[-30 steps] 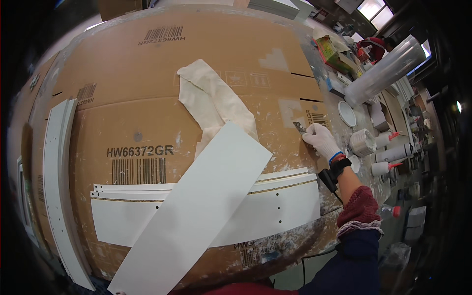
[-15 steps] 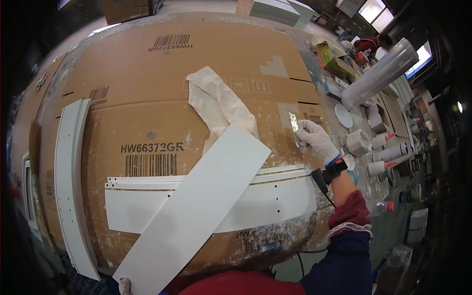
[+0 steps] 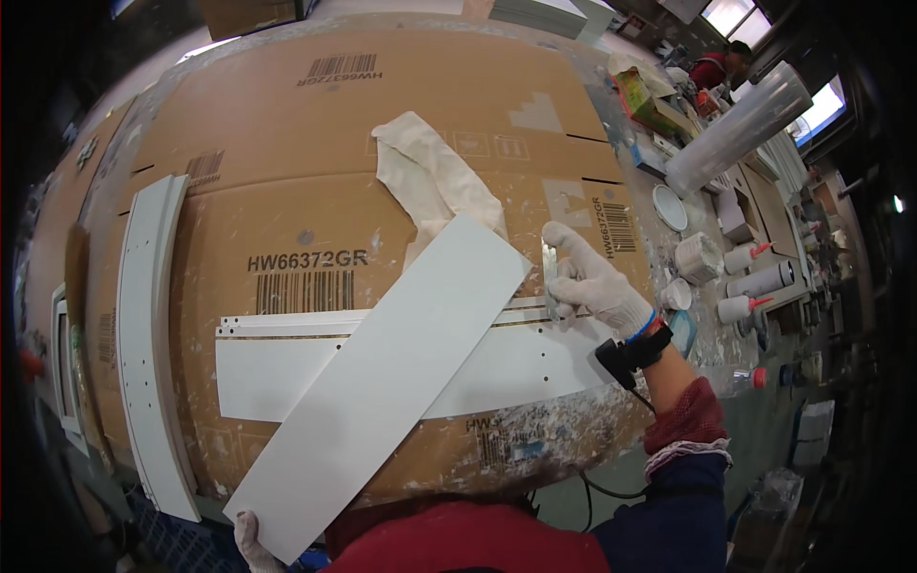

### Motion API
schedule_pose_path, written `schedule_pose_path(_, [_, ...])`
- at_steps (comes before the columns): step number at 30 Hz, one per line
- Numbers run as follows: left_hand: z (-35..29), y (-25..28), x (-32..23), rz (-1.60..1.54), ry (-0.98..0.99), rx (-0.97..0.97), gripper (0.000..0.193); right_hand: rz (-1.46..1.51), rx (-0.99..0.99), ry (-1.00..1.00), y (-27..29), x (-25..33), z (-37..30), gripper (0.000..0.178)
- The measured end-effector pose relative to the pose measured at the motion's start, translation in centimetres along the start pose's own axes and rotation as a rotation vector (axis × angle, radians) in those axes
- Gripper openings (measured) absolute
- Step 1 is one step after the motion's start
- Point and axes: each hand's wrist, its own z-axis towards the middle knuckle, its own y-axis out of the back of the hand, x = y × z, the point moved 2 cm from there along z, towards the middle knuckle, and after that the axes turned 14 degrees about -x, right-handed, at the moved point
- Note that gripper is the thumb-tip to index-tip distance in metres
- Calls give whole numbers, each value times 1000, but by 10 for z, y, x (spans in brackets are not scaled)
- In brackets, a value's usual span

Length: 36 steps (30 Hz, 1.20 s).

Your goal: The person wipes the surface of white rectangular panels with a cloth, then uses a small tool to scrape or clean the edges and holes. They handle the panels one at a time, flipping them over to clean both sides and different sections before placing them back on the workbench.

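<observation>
A long white panel [image 3: 382,368] lies slantwise over the white drilled boards [image 3: 516,382]. My gloved left hand [image 3: 250,541] grips its near left end; the fingers beneath are hidden. Between the thumb and fingers of my gloved right hand [image 3: 604,291] is a small metal scraper [image 3: 550,272], upright and seen almost edge-on. The scraper is just beyond the panel's far right corner, and I cannot tell whether it touches anything. A crumpled cream cloth [image 3: 435,177] reaches under the panel's far end.
Paint-spattered cardboard [image 3: 277,215] covers the table. More white boards [image 3: 148,334] stand lengthwise at the left. To the right are a white tub [image 3: 698,256], red-tipped glue bottles [image 3: 740,307], a roll of clear film [image 3: 735,129] and a clear bottle [image 3: 735,380]. A co-worker [image 3: 712,72] is far right.
My right hand has moved left with the scraper, toward the panel's far corner, and the scraper has turned edge-on. My left hand keeps hold of the panel. The view has shifted slightly.
</observation>
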Motion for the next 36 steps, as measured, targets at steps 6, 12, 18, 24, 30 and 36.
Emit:
schedule_pose_path(6, [2, 3, -3, 88, -42, -37, 51, 103, 77, -176, -20, -16, -47, 71])
schedule_pose_path(12, [-1, -8, -3, 45, 37, 75, 54, -429, 62, -15, -16, -19, -65, 64])
schedule_pose_path(18, [12, 12, -7, 153, -44, 69, 54, -614, 20, 55, -11, -27, -77, 57])
schedule_pose_path(24, [14, 18, -4, 118, -23, 49, 53, -442, -169, -66, 1, -39, -89, 56])
schedule_pose_path(30, [-4, 0, -6, 62, 0, 97, 56, 256, -546, -110, 33, -65, -100, 59])
schedule_pose_path(36, [-3, -6, -9, 143, -19, 53, 49, 500, -856, -116, 53, -109, -128, 29])
